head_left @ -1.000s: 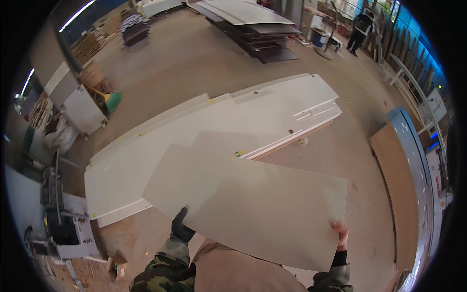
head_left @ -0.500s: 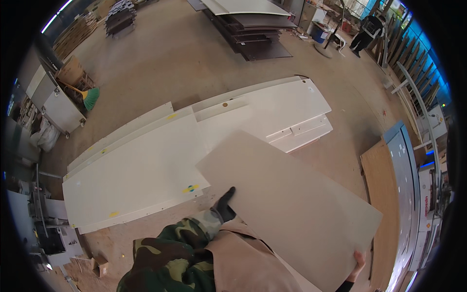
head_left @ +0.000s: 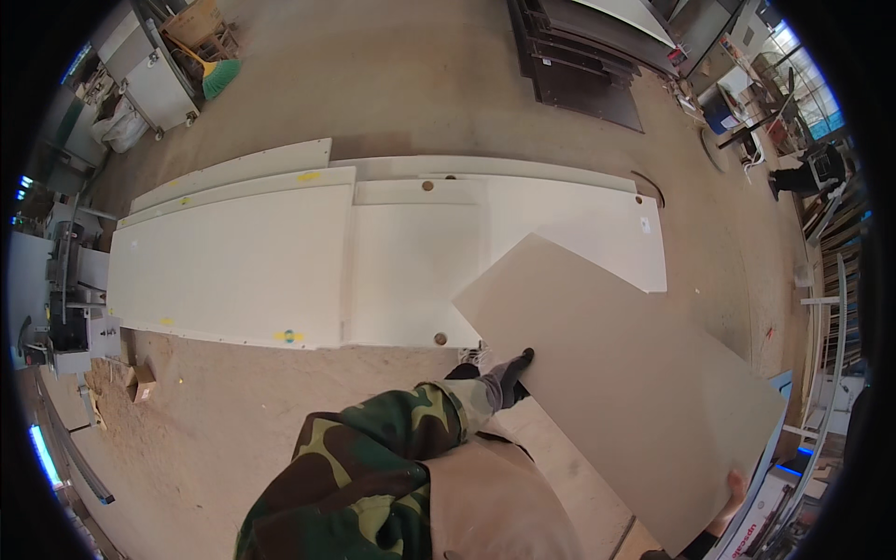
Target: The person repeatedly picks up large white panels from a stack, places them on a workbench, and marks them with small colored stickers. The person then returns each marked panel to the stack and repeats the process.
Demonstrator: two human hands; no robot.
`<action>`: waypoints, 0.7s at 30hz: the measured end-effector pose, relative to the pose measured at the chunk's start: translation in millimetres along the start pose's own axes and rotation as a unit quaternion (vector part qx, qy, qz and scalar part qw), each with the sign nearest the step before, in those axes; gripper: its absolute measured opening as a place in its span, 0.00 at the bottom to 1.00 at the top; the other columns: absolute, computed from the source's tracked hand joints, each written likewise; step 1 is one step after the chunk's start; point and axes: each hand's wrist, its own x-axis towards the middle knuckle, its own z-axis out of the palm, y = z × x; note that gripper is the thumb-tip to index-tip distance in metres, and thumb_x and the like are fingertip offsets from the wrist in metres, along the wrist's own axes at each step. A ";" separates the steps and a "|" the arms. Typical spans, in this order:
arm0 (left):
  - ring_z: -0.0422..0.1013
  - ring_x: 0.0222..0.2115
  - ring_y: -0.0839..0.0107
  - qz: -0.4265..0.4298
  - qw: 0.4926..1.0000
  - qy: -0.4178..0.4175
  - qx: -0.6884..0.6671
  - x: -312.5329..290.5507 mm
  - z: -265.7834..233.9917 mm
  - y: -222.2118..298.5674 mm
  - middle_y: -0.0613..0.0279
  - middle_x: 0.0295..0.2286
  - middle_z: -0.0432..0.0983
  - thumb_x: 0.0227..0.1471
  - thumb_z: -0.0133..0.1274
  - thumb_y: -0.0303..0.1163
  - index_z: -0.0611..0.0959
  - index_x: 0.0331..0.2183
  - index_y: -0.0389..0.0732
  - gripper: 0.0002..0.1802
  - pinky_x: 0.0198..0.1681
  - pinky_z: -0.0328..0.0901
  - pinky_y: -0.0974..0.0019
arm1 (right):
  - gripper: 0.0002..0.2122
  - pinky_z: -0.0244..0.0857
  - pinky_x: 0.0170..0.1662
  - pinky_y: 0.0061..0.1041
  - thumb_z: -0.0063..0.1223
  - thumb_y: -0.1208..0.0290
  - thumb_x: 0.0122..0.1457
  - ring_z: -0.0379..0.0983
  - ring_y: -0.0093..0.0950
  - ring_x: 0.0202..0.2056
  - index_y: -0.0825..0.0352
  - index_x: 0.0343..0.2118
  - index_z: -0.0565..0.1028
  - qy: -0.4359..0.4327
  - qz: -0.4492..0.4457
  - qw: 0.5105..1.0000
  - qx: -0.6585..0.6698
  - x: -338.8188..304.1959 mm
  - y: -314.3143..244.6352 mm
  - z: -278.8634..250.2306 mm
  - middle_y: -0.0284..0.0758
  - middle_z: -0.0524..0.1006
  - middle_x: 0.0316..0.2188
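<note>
Left grip (head_left: 512, 377), in a dark glove, is closed on the lower-left long edge of a flat grey-beige panel (head_left: 635, 373); the panel's lower right end is held by the bare-fingered right grip (head_left: 734, 495). The panel is held at a slant, right of the camouflage sleeve (head_left: 364, 467), its upper corner overlapping stacked white boards (head_left: 411, 261).

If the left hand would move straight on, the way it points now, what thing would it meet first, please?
Most likely the beige panel, whose edge the left hand grips; how far it reaches underneath is hidden.
</note>
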 end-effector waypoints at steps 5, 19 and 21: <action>0.64 0.49 0.66 -0.005 0.999 -0.035 -0.025 82.6 91.3 31.9 0.57 0.48 0.67 0.51 0.49 0.52 0.67 0.50 0.41 0.32 0.54 0.60 0.60 | 0.24 0.65 0.34 0.25 0.49 0.63 0.46 0.71 0.31 0.33 0.71 0.45 0.65 -0.030 -0.017 0.988 -0.148 190.3 -66.2 -23.8 0.40 0.72 0.35; 0.70 0.39 0.58 0.040 0.967 0.212 -0.138 249.2 25.9 30.6 0.53 0.38 0.72 0.51 0.47 0.54 0.68 0.44 0.40 0.29 0.42 0.67 0.56 | 0.19 0.60 0.41 0.26 0.42 0.58 0.60 0.66 0.30 0.37 0.73 0.42 0.68 -0.164 -0.023 0.751 -0.639 667.3 32.4 -88.0 0.38 0.68 0.35; 0.66 0.32 0.64 0.128 0.934 0.304 -0.140 225.6 -20.0 26.7 0.58 0.30 0.68 0.53 0.45 0.47 0.69 0.45 0.48 0.20 0.43 0.66 0.56 | 0.22 0.61 0.39 0.29 0.41 0.55 0.61 0.66 0.34 0.34 0.74 0.43 0.67 -0.231 -0.006 0.584 -0.778 735.5 87.5 -108.0 0.42 0.68 0.31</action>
